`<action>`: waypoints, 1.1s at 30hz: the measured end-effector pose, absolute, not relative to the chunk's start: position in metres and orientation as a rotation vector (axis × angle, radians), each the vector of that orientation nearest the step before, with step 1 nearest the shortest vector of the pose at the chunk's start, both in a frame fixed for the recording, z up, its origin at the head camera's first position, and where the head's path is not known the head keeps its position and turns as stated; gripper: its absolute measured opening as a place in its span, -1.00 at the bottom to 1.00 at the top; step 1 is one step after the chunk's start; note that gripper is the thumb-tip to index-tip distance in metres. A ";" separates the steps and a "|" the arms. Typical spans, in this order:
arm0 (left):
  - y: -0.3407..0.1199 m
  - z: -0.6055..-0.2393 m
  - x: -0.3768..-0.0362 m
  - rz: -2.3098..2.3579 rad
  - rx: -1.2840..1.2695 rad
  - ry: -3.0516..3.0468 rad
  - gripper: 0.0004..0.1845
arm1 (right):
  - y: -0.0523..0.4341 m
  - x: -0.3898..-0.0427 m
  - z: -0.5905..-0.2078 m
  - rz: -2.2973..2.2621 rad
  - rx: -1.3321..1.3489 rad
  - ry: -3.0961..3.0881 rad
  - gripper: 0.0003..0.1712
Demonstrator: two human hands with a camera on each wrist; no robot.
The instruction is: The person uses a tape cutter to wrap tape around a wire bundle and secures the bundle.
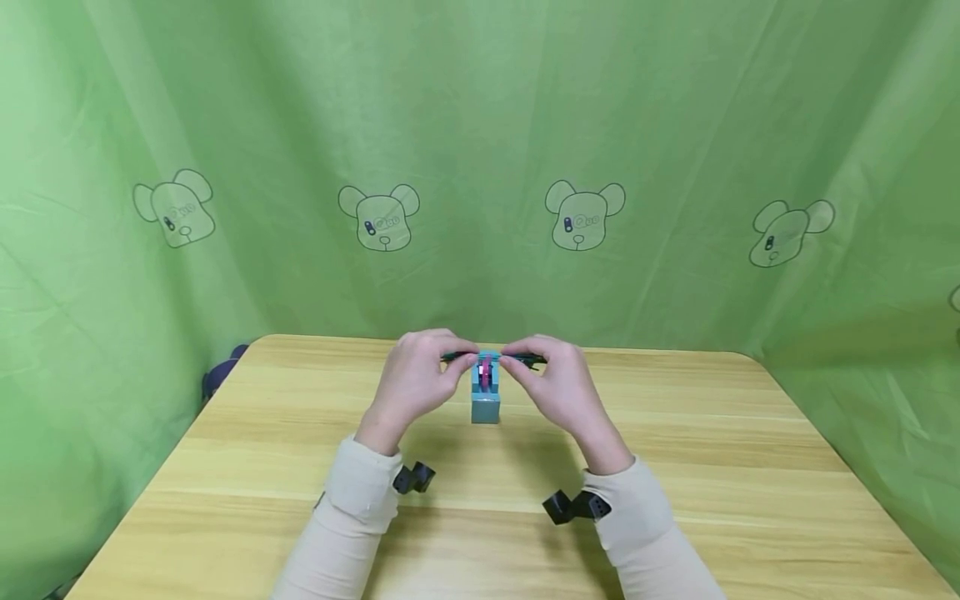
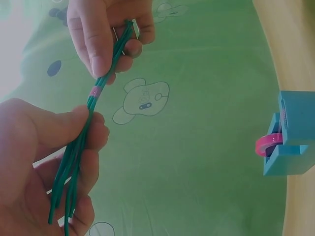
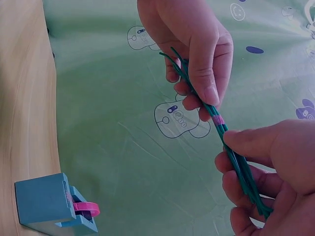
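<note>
Head view: left hand (image 1: 417,377) and right hand (image 1: 556,385) pinch green stems (image 2: 78,147).

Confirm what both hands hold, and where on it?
Bundle of green sticks with pink band: left hand and right hand grip opposite ends, either side of the band.

The head view looks forward and down across the wooden table (image 1: 675,467) toward the green curtain (image 1: 480,125), from some way back. Each wrist view sits close under its hand, apparently angled upward at the curtain. All three share the blue tape dispenser (image 1: 485,392) and the green stems (image 2: 78,147).
</note>
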State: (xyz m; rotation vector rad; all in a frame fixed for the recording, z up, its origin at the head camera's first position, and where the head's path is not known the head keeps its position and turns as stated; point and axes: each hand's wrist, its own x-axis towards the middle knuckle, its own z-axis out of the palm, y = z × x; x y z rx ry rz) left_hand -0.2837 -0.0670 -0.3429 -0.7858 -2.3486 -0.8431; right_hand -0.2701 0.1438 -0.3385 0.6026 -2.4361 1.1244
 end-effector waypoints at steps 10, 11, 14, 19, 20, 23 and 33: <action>-0.070 -0.341 -0.282 -0.865 -0.785 -2.354 -0.89 | 0.146 -0.271 -0.336 1.119 0.627 -2.440 -0.86; -0.071 -0.341 -0.282 -0.866 -0.785 -2.352 -0.89 | 0.147 -0.271 -0.336 1.120 0.624 -2.439 -0.86; -0.072 -0.341 -0.282 -0.869 -0.782 -2.351 -0.89 | 0.149 -0.271 -0.336 1.126 0.615 -2.437 -0.86; -0.073 -0.340 -0.282 -0.871 -0.774 -2.357 -0.89 | 0.151 -0.272 -0.337 1.142 0.604 -2.440 -0.87; -0.073 -0.340 -0.282 -0.871 -0.774 -2.357 -0.89 | 0.152 -0.273 -0.338 1.143 0.604 -2.441 -0.87; -0.074 -0.340 -0.282 -0.872 -0.780 -2.351 -0.89 | 0.153 -0.273 -0.337 1.136 0.602 -2.445 -0.88; -0.076 -0.337 -0.283 -0.898 -0.808 -2.329 -0.90 | 0.155 -0.271 -0.335 1.147 0.588 -2.450 -0.89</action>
